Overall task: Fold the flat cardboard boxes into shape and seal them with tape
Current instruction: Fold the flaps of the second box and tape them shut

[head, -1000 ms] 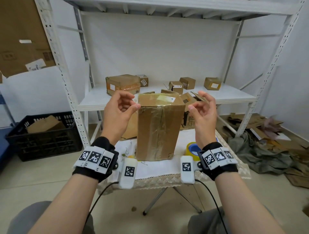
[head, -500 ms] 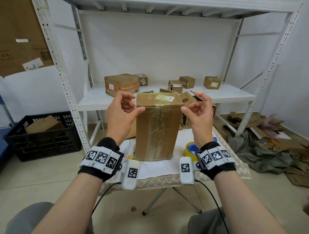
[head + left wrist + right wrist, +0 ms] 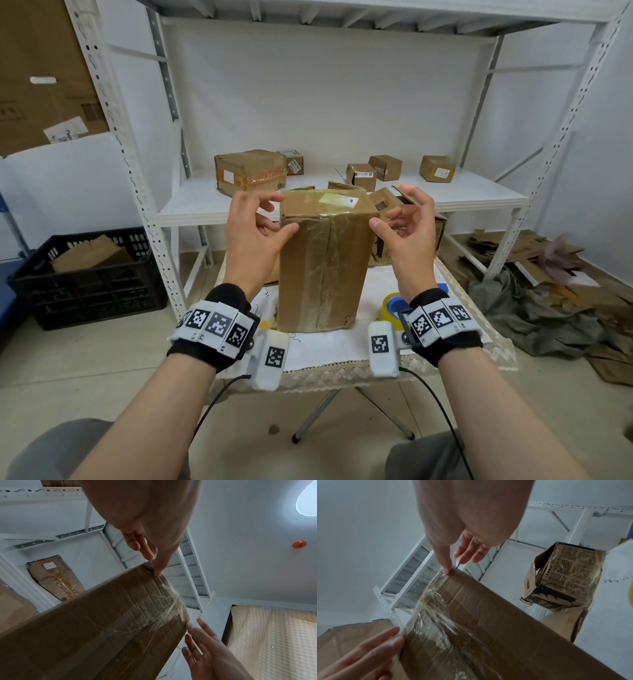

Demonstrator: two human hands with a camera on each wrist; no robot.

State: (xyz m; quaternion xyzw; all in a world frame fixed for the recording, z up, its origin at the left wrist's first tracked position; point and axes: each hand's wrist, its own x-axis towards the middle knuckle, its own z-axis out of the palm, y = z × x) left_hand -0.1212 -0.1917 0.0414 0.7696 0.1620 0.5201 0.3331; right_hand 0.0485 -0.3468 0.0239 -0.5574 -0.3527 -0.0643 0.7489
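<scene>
A tall brown cardboard box (image 3: 322, 267) stands upright on the small cloth-covered table (image 3: 342, 346), its seams wrapped in clear tape. My left hand (image 3: 274, 216) is at the box's upper left corner, thumb tip touching the front edge and fingers loosely spread. My right hand (image 3: 394, 212) is at the upper right corner, thumb tip on the edge and fingers relaxed. The left wrist view shows the left thumb (image 3: 158, 573) on the box (image 3: 102, 628) corner. The right thumb (image 3: 447, 570) touches the taped box (image 3: 488, 628) corner in the right wrist view. A yellow and blue tape roll (image 3: 394, 303) lies right of the box.
Behind stands a white metal shelf (image 3: 191, 212) with several small sealed boxes. An open printed box (image 3: 563, 577) sits behind the tall box to the right. A black crate (image 3: 89, 277) is on the floor at left. Flat cardboard scraps and cloth (image 3: 534, 308) lie at right.
Both hands have closed in on the box's top corners from either side. Their thumbs now touch the top front edge. The box has not moved.
</scene>
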